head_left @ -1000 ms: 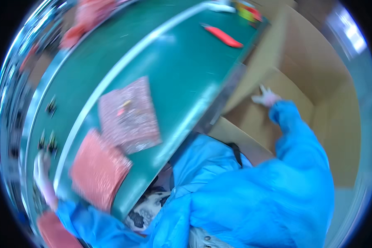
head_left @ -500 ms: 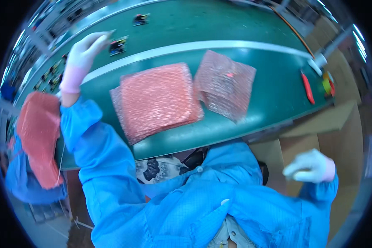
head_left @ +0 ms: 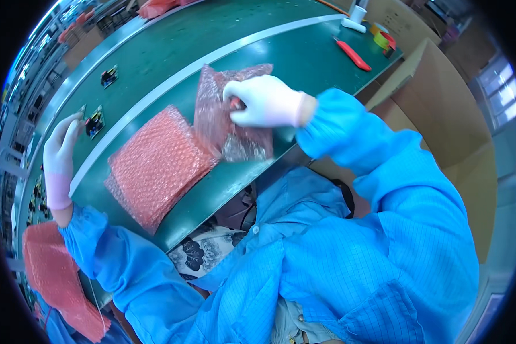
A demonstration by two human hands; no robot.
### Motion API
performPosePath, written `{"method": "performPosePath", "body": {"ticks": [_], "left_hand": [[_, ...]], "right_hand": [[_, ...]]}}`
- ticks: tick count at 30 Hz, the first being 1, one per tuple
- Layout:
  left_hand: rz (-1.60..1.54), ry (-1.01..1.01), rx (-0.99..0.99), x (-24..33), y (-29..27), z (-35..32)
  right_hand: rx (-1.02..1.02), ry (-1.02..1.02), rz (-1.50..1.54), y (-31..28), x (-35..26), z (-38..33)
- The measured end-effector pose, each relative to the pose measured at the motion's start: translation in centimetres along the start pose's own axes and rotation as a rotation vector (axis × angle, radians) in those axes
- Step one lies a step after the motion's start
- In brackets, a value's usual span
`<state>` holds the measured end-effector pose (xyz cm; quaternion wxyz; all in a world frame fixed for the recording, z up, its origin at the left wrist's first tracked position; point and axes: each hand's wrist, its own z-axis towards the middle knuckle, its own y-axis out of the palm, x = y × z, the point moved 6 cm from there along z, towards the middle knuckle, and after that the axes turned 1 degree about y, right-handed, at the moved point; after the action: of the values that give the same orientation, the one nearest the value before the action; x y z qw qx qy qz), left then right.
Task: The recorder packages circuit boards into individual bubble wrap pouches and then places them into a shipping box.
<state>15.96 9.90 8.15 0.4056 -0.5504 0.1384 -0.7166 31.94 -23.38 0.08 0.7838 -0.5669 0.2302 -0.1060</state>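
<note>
My right hand (head_left: 266, 102), in a white glove, is closed on the upper part of a pink bubble-wrap bag (head_left: 212, 114). A small red bit shows between its fingers, and the bag is crumpled and slightly blurred. To the left lies a stack of pink bubble-wrap pieces (head_left: 157, 163), touching or overlapping the bag's edge. My left hand (head_left: 60, 155), gloved too, reaches out at the far left with thumb and finger pinched. A thin sliver shows at its fingertips, too small to name. Just beside them lies a small circuit board (head_left: 94, 122).
Another circuit board (head_left: 109, 76) lies farther off on the green surface, several more at far left. A pale strip (head_left: 212, 55) divides the bench. Red-handled cutters (head_left: 352, 54) and tape rolls (head_left: 382, 38) lie at right, by an open carton (head_left: 441, 109). Pink wrap (head_left: 54, 275) hangs at left.
My right hand has come up from beside the carton and taken hold of the bubble-wrap bag, which is now creased. The view has turned rightward; my left hand stays near the circuit board.
</note>
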Motion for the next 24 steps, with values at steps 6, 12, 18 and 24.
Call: {"method": "performPosePath", "body": {"ticks": [6,12,18,24], "left_hand": [[0.030,-0.031,-0.009,0.1,-0.4,-0.3],[-0.061,-0.154,-0.032,-4.0,0.5,0.9],[0.248,-0.113,-0.158,-2.8,6.1,0.6],[0.155,-0.253,-0.211,-3.7,9.4,-1.4]], "right_hand": [[0.741,0.126,-0.305,-22.0,-3.5,-17.7],[0.753,0.672,-0.501,-22.9,11.9,-28.7],[-0.008,0.882,-0.125,1.0,19.4,-31.7],[-0.235,0.955,0.248,9.6,18.6,-28.1]]}}
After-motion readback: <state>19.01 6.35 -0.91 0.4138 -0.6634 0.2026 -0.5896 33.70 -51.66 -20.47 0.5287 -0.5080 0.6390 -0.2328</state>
